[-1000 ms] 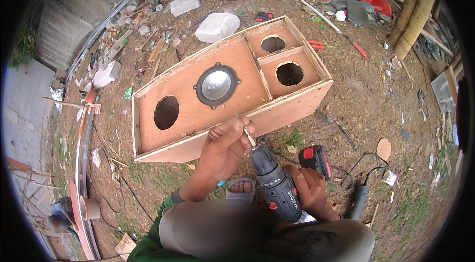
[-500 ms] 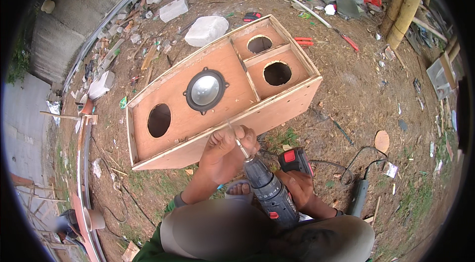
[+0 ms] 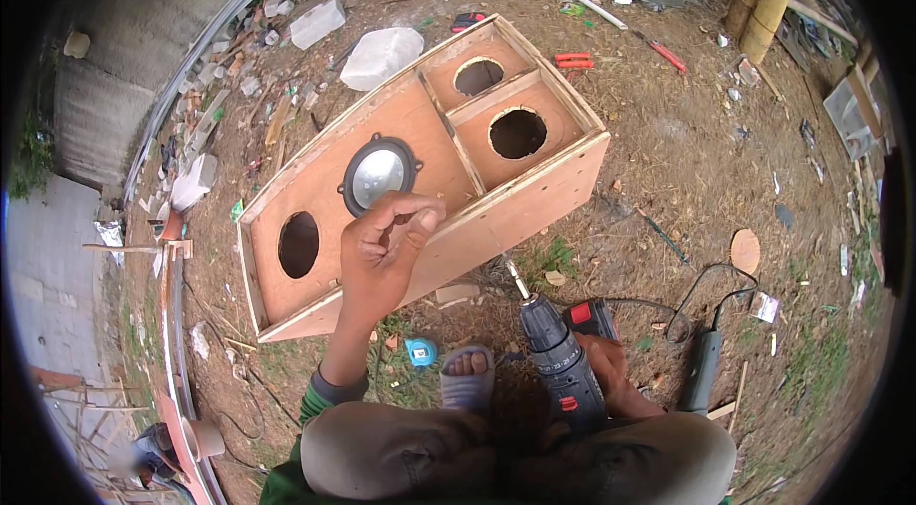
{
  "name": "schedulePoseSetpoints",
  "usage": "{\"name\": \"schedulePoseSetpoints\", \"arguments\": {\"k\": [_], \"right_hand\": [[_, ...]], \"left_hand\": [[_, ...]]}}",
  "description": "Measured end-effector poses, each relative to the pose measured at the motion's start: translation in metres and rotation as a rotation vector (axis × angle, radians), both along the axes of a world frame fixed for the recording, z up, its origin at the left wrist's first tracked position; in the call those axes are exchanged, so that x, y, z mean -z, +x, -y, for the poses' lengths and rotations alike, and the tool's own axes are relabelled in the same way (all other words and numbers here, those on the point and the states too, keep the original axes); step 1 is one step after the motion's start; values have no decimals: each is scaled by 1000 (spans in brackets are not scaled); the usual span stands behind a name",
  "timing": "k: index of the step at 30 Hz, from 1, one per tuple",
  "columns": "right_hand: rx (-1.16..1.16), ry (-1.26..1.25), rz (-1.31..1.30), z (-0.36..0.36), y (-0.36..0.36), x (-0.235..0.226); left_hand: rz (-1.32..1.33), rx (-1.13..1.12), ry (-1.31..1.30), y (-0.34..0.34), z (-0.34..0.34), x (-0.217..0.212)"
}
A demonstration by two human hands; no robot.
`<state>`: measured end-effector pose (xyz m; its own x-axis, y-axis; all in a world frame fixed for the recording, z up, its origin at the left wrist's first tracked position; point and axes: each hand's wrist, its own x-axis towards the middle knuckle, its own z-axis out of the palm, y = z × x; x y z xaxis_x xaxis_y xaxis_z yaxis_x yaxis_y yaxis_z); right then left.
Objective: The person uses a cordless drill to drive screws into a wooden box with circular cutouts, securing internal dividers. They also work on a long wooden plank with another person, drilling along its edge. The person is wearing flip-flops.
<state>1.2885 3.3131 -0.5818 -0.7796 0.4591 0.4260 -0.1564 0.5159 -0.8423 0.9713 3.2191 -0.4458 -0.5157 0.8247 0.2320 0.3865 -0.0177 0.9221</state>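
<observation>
A long plywood speaker box [image 3: 549,183] lies before me, tapering toward the left. One round speaker [image 3: 379,176] with a black rim and silvery cone sits in its panel; three round holes are bare. My left hand [image 3: 377,243] hovers over the box's near edge, below the speaker, fingers curled and thumb against them. Whatever is in that pinch is too small to make out. My right hand [image 3: 611,371] grips a dark cordless drill [image 3: 553,348] with a red-and-black battery. Its long silvery bit [image 3: 518,280] points up toward the box's near side.
A blue tape measure [image 3: 421,351] lies by my sandalled foot [image 3: 468,376]. To the right are a corded grey-green power tool [image 3: 701,371] and a wooden disc [image 3: 745,250]. White blocks [image 3: 383,58] and red-handled pliers [image 3: 573,60] lie beyond the box. Other people are at the far edge and lower left.
My left hand has left the drill bit and moved up and left over the box edge. The drill has shifted right in my right hand, and the tape measure has come into sight.
</observation>
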Motion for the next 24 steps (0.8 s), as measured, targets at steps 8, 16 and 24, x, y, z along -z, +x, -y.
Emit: {"name": "schedulePoseSetpoints", "arguments": {"k": [8,16,24], "right_hand": [[21,-302,129,7,10,6],[57,-168,106,3,8,5],[63,-181,119,2,11,12]], "left_hand": [[-549,248,-160,-30,-51,3],[-525,379,-194,-45,-60,3],[-537,379,-220,-47,-57,4]]}}
